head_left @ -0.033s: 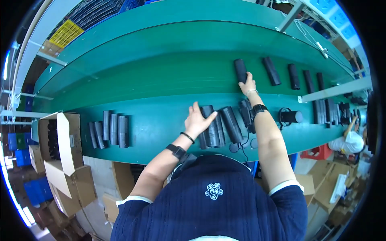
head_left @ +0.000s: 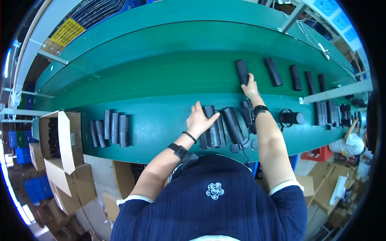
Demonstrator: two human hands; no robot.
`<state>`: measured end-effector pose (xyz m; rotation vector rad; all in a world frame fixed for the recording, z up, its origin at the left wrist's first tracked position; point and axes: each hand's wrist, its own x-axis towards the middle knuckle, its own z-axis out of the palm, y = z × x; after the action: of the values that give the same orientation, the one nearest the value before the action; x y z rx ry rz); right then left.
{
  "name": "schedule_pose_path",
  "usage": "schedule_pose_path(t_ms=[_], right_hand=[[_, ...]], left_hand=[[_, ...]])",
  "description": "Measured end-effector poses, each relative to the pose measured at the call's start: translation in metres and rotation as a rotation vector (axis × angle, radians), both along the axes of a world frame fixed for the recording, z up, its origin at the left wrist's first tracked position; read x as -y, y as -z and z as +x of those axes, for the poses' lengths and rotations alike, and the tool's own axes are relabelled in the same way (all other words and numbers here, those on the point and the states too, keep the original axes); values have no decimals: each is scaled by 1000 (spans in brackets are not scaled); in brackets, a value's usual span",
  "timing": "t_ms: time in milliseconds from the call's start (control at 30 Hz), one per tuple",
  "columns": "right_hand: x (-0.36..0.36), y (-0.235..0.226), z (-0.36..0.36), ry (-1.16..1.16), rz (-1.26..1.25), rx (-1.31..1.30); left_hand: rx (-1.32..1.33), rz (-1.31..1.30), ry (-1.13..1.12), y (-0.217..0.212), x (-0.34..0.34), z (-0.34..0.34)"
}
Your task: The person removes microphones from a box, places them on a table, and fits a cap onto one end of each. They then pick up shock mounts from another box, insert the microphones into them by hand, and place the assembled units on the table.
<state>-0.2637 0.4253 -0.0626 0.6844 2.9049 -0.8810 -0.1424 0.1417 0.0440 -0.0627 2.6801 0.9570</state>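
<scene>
Up on the dark green inner strip of the bench, my right hand (head_left: 250, 86) is closed around the near end of a black cylinder (head_left: 241, 70). My left hand (head_left: 199, 121) rests at a cluster of black cylinders (head_left: 214, 132) near the front edge, its thumb stretched across their tops and its fingers apart. Beside that cluster a slightly tilted black cylinder (head_left: 232, 124) lies apart from my left hand. A dark device (head_left: 247, 116) with a cable sits under my right forearm, partly hidden.
Several black cylinders (head_left: 273, 72) lie spaced along the strip to the right. Another group (head_left: 114, 128) is on the left, by an open cardboard box (head_left: 70, 138). A round black object (head_left: 292, 117) stands right of my forearm. A co-worker (head_left: 350, 142) is at the far right.
</scene>
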Motion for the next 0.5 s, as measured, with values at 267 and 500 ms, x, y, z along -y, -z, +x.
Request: schedule_pose_path(t_ms=[267, 500], right_hand=[[99, -104, 70, -572, -794, 148], [170, -129, 147, -738, -1418, 277]], left_hand=[[68, 890, -10, 14, 45, 21], [-248, 724, 274, -41, 105, 61]])
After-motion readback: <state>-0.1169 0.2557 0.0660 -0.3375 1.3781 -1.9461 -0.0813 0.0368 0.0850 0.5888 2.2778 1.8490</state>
